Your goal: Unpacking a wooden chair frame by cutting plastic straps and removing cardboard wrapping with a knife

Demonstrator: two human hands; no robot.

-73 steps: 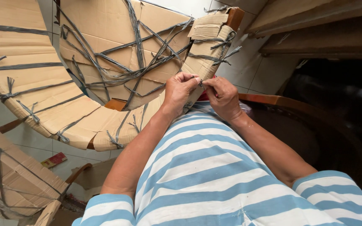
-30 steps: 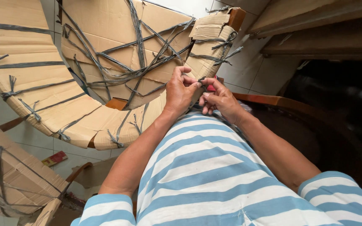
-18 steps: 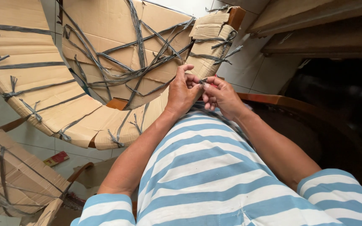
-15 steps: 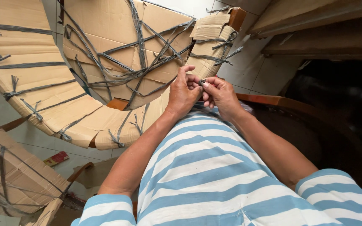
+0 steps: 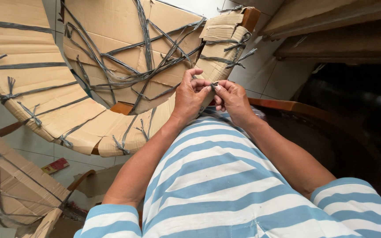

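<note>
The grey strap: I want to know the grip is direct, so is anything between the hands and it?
Nothing visible is. The left hand and right hand pinch the grey strap directly with bare fingertips, beside the cardboard-wrapped curved piece. No cloth or tool lies between fingers and strap.

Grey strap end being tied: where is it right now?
Head view, upper centre: the grey strap end is pinched between the left hand and right hand, just in front of the cardboard-wrapped curved piece.
</note>
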